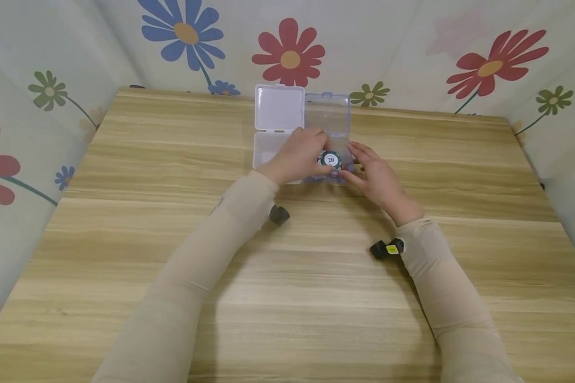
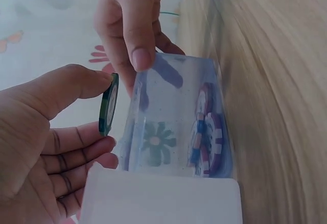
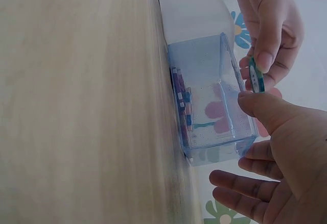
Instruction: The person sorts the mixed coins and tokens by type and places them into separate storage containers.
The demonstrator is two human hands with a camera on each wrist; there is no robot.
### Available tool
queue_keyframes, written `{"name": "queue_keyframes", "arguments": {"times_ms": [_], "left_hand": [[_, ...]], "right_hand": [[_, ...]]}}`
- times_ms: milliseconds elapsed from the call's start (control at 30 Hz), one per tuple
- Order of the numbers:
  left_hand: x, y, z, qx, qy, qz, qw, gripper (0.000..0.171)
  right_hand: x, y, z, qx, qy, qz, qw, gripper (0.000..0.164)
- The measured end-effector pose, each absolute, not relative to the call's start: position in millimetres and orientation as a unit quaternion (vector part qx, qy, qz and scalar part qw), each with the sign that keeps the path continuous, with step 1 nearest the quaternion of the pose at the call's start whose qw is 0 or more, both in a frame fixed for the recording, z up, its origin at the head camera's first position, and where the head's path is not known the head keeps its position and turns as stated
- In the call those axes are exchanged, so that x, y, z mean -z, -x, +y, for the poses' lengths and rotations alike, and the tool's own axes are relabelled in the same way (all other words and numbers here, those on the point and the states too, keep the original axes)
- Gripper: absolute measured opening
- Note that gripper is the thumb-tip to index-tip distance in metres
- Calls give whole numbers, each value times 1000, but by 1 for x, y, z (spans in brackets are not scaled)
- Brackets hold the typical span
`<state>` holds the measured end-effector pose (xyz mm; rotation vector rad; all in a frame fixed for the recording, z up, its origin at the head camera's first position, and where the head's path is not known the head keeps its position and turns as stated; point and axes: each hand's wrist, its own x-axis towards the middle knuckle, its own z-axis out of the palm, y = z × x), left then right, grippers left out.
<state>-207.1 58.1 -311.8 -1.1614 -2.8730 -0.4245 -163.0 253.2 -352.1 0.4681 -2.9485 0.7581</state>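
Observation:
My left hand (image 1: 299,154) pinches a green poker chip (image 1: 331,160) marked 20 between thumb and fingers, above the open clear bluish plastic box (image 3: 196,58). In the left wrist view that chip stands on edge, outside the thin rim. My right hand (image 1: 376,178) holds the box's right end, the thumb at the front rim and the fingers spread along the other side. Several purple-and-white chips (image 2: 215,140) lie in the bottom of the box, some overlapping. Its clear lid (image 1: 328,114) is folded back.
A white plastic box (image 1: 264,151) stands against the clear one's left side, its white lid (image 1: 280,108) also folded back. Both sit near the far edge of a wooden table (image 1: 297,298). Behind hangs a flower-print curtain (image 1: 364,42).

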Motion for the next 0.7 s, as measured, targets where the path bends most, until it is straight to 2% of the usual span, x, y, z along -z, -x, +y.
{"name": "queue_keyframes", "arguments": {"times_ms": [700], "left_hand": [[324, 225, 70, 100, 353, -930, -12, 43]], "right_hand": [[355, 164, 255, -250, -152, -956, 31, 69]]}}
